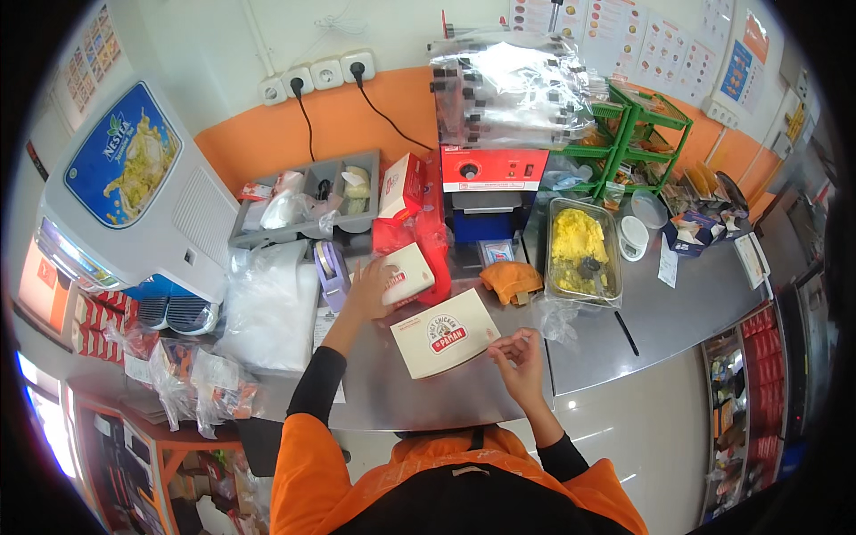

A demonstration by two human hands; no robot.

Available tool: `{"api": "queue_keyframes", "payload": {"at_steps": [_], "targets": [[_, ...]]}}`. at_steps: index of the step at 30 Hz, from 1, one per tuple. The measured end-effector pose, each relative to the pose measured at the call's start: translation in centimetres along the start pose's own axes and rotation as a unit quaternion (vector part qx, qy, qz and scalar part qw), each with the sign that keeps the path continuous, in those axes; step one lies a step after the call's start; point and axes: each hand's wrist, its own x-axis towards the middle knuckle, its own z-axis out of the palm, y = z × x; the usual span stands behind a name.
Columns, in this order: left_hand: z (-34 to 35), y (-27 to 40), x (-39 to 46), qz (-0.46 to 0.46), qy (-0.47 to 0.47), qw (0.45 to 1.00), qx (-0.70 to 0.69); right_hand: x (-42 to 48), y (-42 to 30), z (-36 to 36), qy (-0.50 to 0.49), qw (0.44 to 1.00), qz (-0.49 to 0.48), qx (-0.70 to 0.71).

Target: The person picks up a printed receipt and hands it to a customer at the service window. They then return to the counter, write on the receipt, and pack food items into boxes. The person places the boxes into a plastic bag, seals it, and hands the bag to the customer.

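Observation:
A cream cardboard food box with a printed lid lies closed on the steel counter in front of me. My right hand is at its right corner, palm partly turned up and fingers curled; whether it touches the box is not clear. My left hand lies on the left part of a smaller cream packet or box, beyond the larger box. Whether its fingers grip it or only rest there cannot be told. Under and beside the smaller one is red plastic bag material. A purple tape dispenser stands left of my left hand.
Clear plastic bags lie at the left by a drink dispenser. A grey divided bin and a red sealing machine stand behind. To the right are an orange cloth, a tray of yellow food and a black pen.

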Motion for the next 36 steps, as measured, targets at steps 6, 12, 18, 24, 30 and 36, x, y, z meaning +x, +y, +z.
{"api": "queue_keyframes", "payload": {"at_steps": [6,12,18,24,30,36], "targets": [[-4.3,10.2,-3.7,-0.054,0.118,0.955,-0.265,-1.3,2.0,0.4,0.005,0.998,0.054,0.009],[0.0,18.5,-9.0,-0.002,0.182,0.969,-0.168,-1.8,2.6,2.4,-0.019,0.995,0.082,0.056],[0.8,19.0,-9.2,-0.063,0.21,0.95,-0.224,-1.6,4.4,3.4,-0.029,0.998,0.051,0.021],[0.2,18.6,-9.9,-0.013,0.175,0.967,-0.184,-1.0,4.5,3.6,-0.054,0.997,0.05,0.016],[-1.1,18.4,-9.1,-0.024,0.072,0.977,-0.2,-0.5,6.7,1.5,-0.091,0.986,-0.077,-0.114],[-2.5,14.4,-5.5,-0.067,0.087,0.986,-0.129,-0.3,4.3,0.5,-0.05,0.985,-0.107,-0.129]]}}
